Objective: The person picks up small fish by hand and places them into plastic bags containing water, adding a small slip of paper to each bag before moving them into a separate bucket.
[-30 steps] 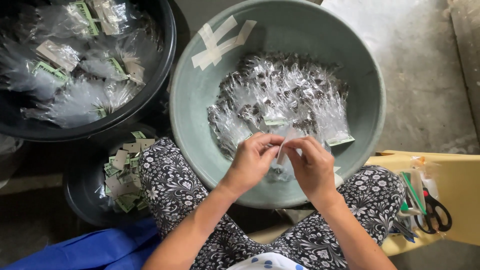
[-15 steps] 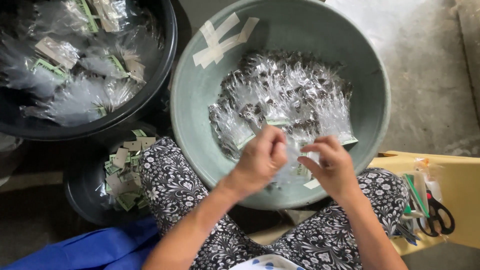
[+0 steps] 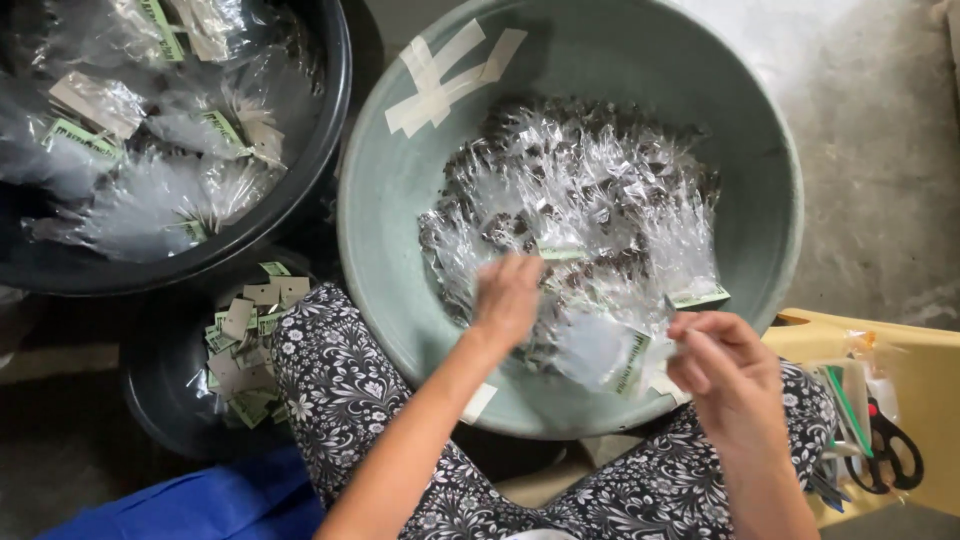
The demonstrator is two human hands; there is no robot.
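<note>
A wide grey-green basin [image 3: 400, 190] holds a heap of small clear plastic packets [image 3: 590, 190] with dark contents and green-white paper labels. My left hand [image 3: 507, 298] reaches down into the near side of the heap, fingers curled among the packets; whether it grips one is hidden. My right hand [image 3: 725, 365] hovers over the basin's near right rim, pinching a clear packet with a green label [image 3: 610, 352] that hangs to its left.
A black tub [image 3: 300, 190] at the upper left holds more clear bags with labels. A smaller dark bowl [image 3: 165, 400] of loose paper labels sits by my left knee. Black-handled scissors [image 3: 885, 445] lie on a yellow stool [image 3: 925, 370] at right. White tape strips [image 3: 445, 75] stick inside the basin.
My hands were together over the near rim a second ago. They have parted: the left has gone forward into the heap, the right has drawn back to the right with a packet.
</note>
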